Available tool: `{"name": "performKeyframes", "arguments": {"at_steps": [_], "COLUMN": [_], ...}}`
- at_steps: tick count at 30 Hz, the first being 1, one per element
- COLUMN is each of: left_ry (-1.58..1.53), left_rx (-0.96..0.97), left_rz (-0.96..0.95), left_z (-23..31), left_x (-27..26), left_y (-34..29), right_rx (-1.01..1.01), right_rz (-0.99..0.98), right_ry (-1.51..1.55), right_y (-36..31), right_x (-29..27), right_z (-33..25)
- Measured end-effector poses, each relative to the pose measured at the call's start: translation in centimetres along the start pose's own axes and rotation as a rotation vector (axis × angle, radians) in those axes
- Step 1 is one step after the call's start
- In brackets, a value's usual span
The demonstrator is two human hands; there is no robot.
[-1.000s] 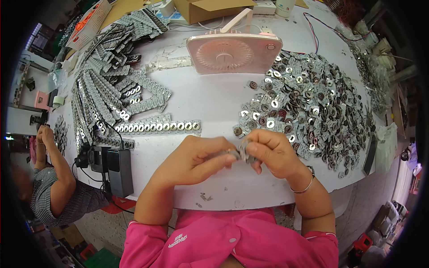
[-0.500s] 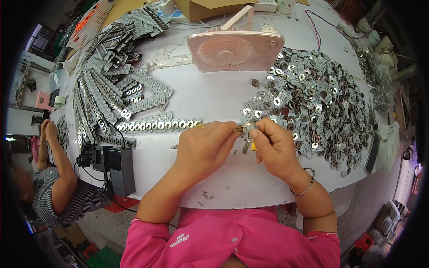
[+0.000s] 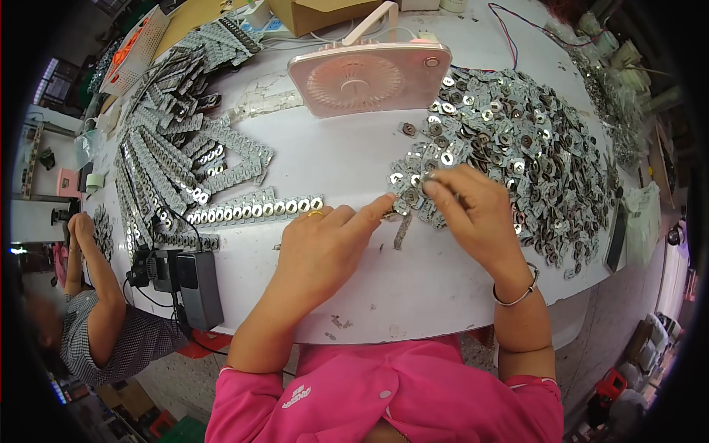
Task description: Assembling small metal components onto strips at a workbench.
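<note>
My left hand (image 3: 319, 247), a yellow ring on one finger, is closed near the middle of the table. A bit of something small and dark shows at its fingertips, mostly hidden. My right hand (image 3: 473, 210), a bangle on its wrist, is over the near left edge of a big pile of small metal parts (image 3: 532, 162). Its thumb and forefinger pinch a small, dark metal part (image 3: 430, 179). The loose parts are grey plates with round silver or brown discs. Left of my left hand lies a row of joined metal parts (image 3: 255, 210), discs facing up.
A pink fan (image 3: 362, 81) stands at the back of the white table. Many rows of metal parts (image 3: 162, 148) are heaped at the left. A black power device (image 3: 198, 288) with cables sits at the left front edge. Another person (image 3: 111, 310) works at far left.
My right hand has parted from my left and moved up and right to the pile's edge. My left hand has stayed nearly in place. The view has shifted slightly.
</note>
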State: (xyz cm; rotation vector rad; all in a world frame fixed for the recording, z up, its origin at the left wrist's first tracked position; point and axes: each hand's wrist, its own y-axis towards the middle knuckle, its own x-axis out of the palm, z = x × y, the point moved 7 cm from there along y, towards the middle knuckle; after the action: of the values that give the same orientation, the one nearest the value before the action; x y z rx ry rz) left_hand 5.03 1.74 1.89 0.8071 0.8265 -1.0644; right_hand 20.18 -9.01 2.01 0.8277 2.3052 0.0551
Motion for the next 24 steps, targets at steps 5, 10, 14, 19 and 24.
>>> {"name": "performKeyframes", "arguments": {"at_steps": [5, 10, 14, 19, 24], "left_ry": [-0.353, -0.470, -0.547, -0.550, -0.500], "left_rx": [-0.205, -0.192, -0.211, -0.162, -0.143], "left_rz": [-0.129, -0.256, -0.215, -0.206, -0.210], "left_z": [-1.1, -1.7, -2.2, -1.9, -2.0], "left_x": [0.3, 0.5, -0.1, -0.2, -0.1], "left_y": [-0.8, -1.0, -0.9, -0.9, -0.9], "right_rx": [-0.002, -0.008, 0.060, 0.068, 0.159], "right_rz": [-0.370, -0.454, -0.413, -0.456, -0.434], "right_ry": [0.272, 0.308, 0.375, 0.431, 0.470], "right_y": [-1.0, -1.3, -1.3, -1.7, -1.7], "right_x": [2.9, 3.4, 3.3, 3.7, 3.7], "right_z": [-1.1, -1.2, -1.1, -0.9, -0.6]}}
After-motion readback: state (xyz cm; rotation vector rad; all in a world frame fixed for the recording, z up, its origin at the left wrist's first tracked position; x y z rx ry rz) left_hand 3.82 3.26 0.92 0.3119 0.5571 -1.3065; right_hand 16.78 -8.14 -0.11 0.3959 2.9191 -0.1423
